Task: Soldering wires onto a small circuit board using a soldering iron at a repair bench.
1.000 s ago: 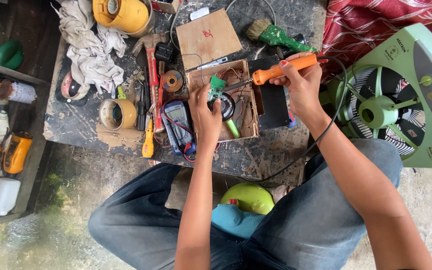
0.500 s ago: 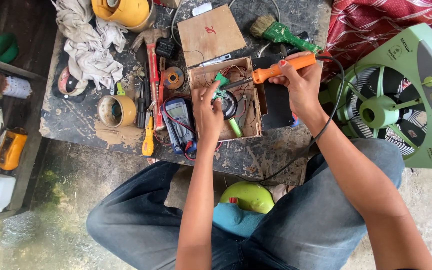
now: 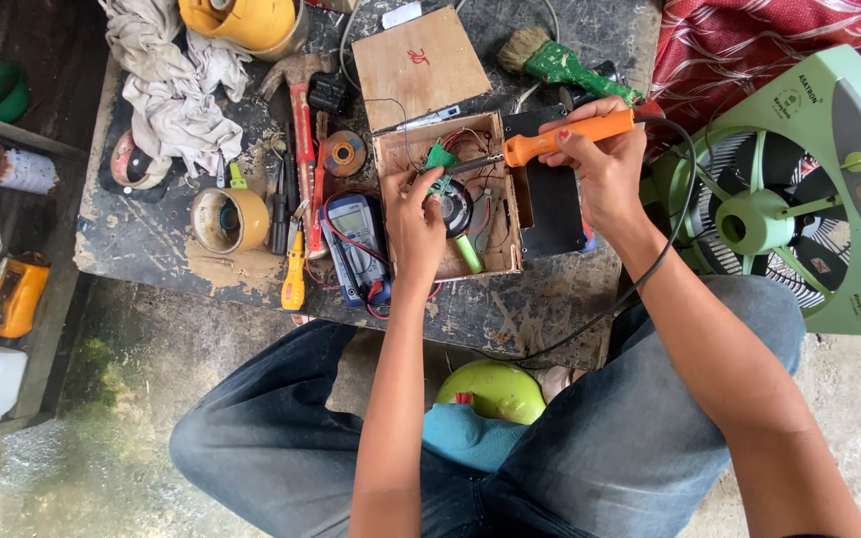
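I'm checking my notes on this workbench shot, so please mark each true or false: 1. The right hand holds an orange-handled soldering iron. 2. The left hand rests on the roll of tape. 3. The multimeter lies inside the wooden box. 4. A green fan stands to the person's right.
1. True: the right hand grips the orange-handled soldering iron.
2. False: the left hand reaches into the open wooden box; the roll of tape lies apart, untouched.
3. False: the multimeter lies on the bench, left of the box.
4. True: the green fan is there.
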